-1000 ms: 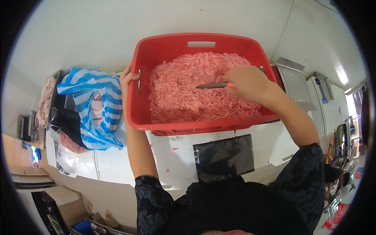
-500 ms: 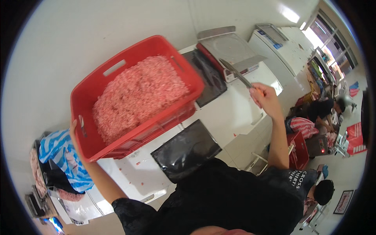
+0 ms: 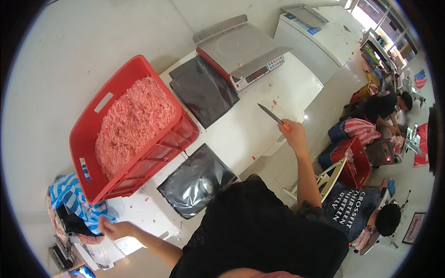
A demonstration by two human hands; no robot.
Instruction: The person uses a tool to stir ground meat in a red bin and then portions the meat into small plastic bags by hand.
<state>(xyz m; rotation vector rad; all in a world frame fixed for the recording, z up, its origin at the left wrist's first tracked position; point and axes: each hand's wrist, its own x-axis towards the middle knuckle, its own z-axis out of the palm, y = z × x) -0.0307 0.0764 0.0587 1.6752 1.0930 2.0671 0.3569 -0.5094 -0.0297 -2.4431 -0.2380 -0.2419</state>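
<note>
A knife (image 3: pixel 270 113) with an orange handle is in my right hand (image 3: pixel 294 135), its blade pointing up and left over the white tabletop (image 3: pixel 245 134). My left hand (image 3: pixel 113 229) hangs over the table's left part, beside a blue-and-white striped plastic bag (image 3: pixel 76 197). Its fingers look loosely bent and apart, with nothing visible in them. A large red crate (image 3: pixel 153 162) full of ground meat (image 3: pixel 134 123) stands on the table by the wall; neither hand touches it. In front of me lies a flat stack of black plastic bags (image 3: pixel 197 180).
Behind the crate's right end are more black plastic bags (image 3: pixel 204 90) and a red weighing scale (image 3: pixel 248 48) with a steel plate. A white chest freezer (image 3: pixel 308 39) stands farther back. To the right, two people work near another red crate (image 3: pixel 357 167) and a folding chair (image 3: pixel 324 180).
My left hand has let go of the crate's left end and drawn back toward me. The crate appears lower and farther left. My right hand, still with the knife, has come down and nearer.
</note>
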